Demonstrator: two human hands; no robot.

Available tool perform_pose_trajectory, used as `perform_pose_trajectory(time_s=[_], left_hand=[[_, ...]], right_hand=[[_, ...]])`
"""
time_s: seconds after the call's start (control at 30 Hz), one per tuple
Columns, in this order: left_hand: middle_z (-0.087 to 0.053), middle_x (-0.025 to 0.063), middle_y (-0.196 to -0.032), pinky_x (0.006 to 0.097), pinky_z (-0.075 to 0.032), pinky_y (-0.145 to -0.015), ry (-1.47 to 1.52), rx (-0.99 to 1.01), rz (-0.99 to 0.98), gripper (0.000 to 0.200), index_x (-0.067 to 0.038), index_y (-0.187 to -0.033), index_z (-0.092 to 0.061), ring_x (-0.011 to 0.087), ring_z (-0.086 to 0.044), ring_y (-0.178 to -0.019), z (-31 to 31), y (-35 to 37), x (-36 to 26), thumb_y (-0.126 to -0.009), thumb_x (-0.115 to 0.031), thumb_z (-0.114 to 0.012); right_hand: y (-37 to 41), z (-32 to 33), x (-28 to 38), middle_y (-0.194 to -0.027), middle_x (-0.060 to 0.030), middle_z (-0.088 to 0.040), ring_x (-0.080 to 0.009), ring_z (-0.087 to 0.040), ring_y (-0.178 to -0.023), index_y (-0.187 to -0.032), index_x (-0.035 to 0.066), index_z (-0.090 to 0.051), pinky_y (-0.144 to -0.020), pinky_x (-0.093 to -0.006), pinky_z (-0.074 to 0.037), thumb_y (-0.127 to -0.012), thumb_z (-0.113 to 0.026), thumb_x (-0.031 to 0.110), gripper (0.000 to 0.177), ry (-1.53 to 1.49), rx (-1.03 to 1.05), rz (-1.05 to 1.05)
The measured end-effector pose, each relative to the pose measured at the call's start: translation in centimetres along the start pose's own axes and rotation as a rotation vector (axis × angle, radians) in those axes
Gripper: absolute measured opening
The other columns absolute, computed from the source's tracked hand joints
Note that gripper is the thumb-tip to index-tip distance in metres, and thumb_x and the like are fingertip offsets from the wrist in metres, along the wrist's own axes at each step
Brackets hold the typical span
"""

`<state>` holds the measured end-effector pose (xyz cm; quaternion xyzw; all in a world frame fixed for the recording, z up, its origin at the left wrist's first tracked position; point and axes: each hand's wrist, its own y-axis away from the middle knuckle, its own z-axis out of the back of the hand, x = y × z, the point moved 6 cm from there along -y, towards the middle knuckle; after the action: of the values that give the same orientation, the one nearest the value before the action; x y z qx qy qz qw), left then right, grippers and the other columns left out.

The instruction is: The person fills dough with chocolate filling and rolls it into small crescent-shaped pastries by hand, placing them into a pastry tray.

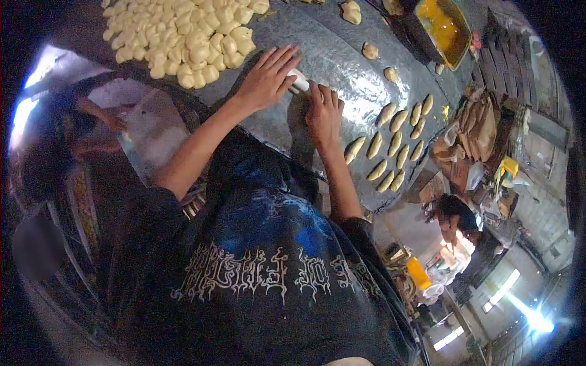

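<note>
Midway up the frame, a pale stubby roll of dough (299,81) lay on the grey metal table (342,55), pinned beneath the flat, open left hand (267,78), while the right hand (323,113) touched its lower end, hold unclear.

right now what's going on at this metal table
The person wearing the camera is working a small white dough piece on the metal table. The left hand lies flat over it, and the right hand presses down just beside it. A pile of dough lumps lies beyond the left hand, and rows of shaped oblong pieces lie to the right. Another person is nearby.
</note>
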<state>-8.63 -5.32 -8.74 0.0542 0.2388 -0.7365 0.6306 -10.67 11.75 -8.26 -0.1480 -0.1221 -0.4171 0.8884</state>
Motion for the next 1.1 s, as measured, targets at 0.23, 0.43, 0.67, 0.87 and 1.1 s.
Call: perform_pose_trajectory(time_s=[0.23,0.43,0.67,0.87,1.1], left_hand=[[-0.036,0.0181,-0.162,0.0477,-0.022,-0.125,0.009,0.069,0.026,0.058,0.003,-0.155,-0.035,0.0319,-0.033,-0.152,-0.4,-1.1,0.6,-0.105,-0.025,-0.043],[-0.035,0.0210,-0.162,0.0471,-0.023,-0.125,0.026,0.092,-0.002,0.060,0.004,-0.156,-0.032,0.0331,-0.032,-0.152,-1.5,-3.9,2.3,-0.106,-0.026,-0.042],[-0.036,0.0208,-0.162,0.0543,-0.020,-0.125,-0.031,-0.064,-0.091,0.059,0.003,-0.156,-0.034,0.0340,-0.031,-0.152,-2.8,-11.8,5.0,-0.106,-0.030,-0.042],[-0.027,0.0208,-0.165,0.0503,-0.017,-0.126,-0.167,-0.235,-0.055,0.064,0.003,-0.158,-0.027,0.0350,-0.025,-0.154,-1.1,-17.1,5.6,-0.106,-0.032,-0.040],[-0.062,0.0166,-0.139,0.0443,-0.045,-0.111,0.384,0.099,-0.175,0.047,-0.004,-0.135,-0.062,0.0355,-0.056,-0.130,0.5,-1.4,1.1,-0.089,-0.011,-0.071]], right_hand=[[-0.5,-0.3,0.3,-0.159,-0.0130,-0.042,-0.0342,-0.033,-0.150,-0.153,0.007,-0.044,-0.120,-0.0563,-0.021,-0.104,-0.049,0.029,0.053,0.060,-0.031,-0.154],[-4.5,-1.0,-2.2,-0.166,-0.0161,-0.031,-0.0368,-0.019,-0.156,-0.159,0.005,-0.033,-0.124,-0.0625,-0.006,-0.108,-0.039,0.041,0.063,0.058,0.037,-0.284],[-10.7,-1.6,-8.1,-0.170,-0.0183,-0.019,-0.0389,-0.016,-0.157,-0.162,0.006,-0.024,-0.123,-0.0652,-0.004,-0.107,-0.036,0.047,0.070,0.060,-0.111,-0.301],[-14.5,2.5,-8.8,-0.168,-0.0210,-0.023,-0.0393,-0.017,-0.157,-0.162,0.003,-0.019,-0.120,-0.0702,-0.005,-0.107,-0.040,0.044,0.072,0.145,-0.381,-0.257],[-2.4,3.1,0.3,-0.123,-0.0130,-0.069,-0.0334,-0.065,-0.109,-0.132,0.005,-0.063,-0.098,-0.0449,-0.050,-0.088,-0.075,0.013,0.046,-0.041,-0.364,0.036]])
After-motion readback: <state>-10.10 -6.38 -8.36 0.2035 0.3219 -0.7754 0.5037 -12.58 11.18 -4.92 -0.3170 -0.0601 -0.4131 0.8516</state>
